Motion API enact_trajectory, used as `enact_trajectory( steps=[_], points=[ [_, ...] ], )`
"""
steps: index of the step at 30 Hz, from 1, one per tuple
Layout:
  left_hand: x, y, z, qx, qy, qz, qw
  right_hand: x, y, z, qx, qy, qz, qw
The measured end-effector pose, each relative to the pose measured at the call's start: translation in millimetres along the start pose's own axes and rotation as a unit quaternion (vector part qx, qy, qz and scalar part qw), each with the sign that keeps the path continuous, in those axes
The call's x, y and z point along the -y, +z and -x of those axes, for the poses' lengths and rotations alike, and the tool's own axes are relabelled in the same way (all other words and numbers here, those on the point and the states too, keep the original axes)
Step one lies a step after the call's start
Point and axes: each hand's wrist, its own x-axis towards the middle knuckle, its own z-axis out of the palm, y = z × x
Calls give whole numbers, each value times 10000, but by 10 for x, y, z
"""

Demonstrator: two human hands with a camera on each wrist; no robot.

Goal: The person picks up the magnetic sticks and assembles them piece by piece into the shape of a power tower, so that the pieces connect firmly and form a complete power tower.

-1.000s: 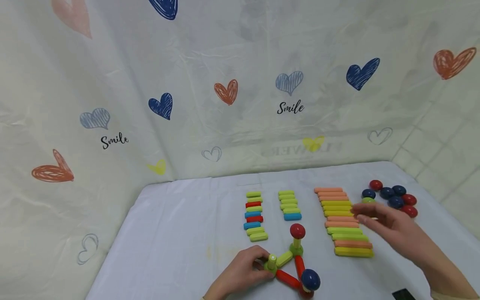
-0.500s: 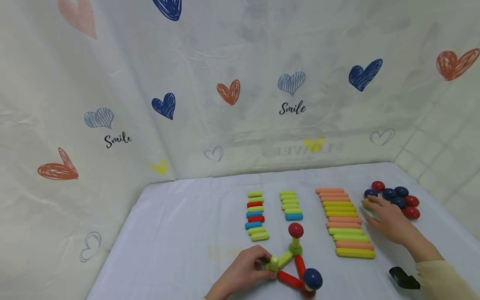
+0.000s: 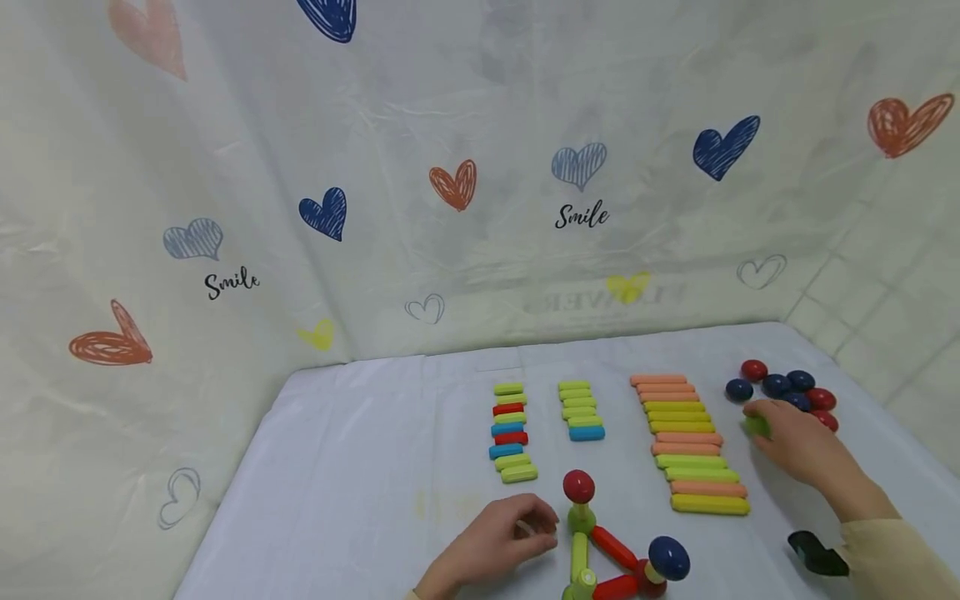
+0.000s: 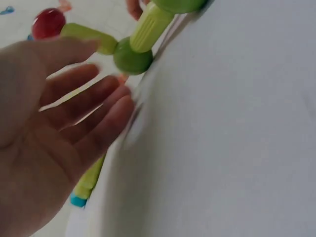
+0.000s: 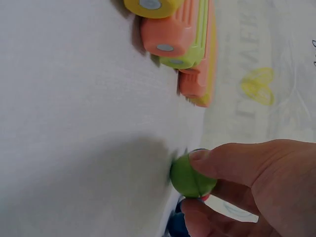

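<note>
My left hand point(image 3: 498, 537) hovers with relaxed fingers just left of a triangular frame of rods and balls, apart from it. The frame has a yellow-green rod point(image 3: 579, 557) and red rods point(image 3: 613, 547) along its sides, joined by a green ball point(image 3: 581, 519) and a dark red ball point(image 3: 651, 577). Short rods stand on its corners; a red ball point(image 3: 578, 487) tops one, a navy ball point(image 3: 669, 557) another. At the right, my right hand point(image 3: 802, 446) pinches a loose green ball point(image 5: 187, 177) between thumb and fingers, close over the cloth.
Short rods point(image 3: 510, 438) lie in two columns at mid-table. Longer rods point(image 3: 684, 437) with silvery ends form a column near my right hand. Navy and red balls point(image 3: 776, 385) cluster at the far right. A dark object point(image 3: 817, 554) shows by my right sleeve. A heart-printed curtain point(image 3: 450, 250) hangs behind.
My left hand has let go of the frame, which has turned and shifted right and nearer. My right hand has reached right to the balls and taken the green one.
</note>
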Motion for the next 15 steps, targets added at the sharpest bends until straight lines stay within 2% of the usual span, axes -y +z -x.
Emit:
enact_trajectory(
  steps=[1, 3, 7, 9, 10, 12, 13, 15],
  points=[
    [-2, 13, -29, -300, -22, -88, 9995, 1, -1, 7, 85, 39, -14, 10000],
    [-18, 39, -82, -651, -17, -115, 9978, 17, -6, 31, 214, 51, -90, 9997],
    [-45, 83, -161, -678, 183, -209, 9973, 129, -32, 146, 613, -8, -634, 9961],
    [-46, 103, -190, -610, 217, -275, 9975, 207, -70, 245, 1066, 18, -1256, 9863],
    [-44, 110, -201, -595, 219, -328, 9975, 239, -90, 302, 1349, -28, -1615, 9776],
    [-37, 122, -221, -589, 196, -408, 9972, 290, -123, 427, 1954, -256, -2382, 9510],
    [-35, 125, -228, -594, 167, -424, 9972, 310, -126, 491, 2242, -447, -2765, 9334],
    [-36, 129, -241, -613, 148, -457, 9970, 341, -116, 610, 2809, -942, -3477, 8896]
  ],
)
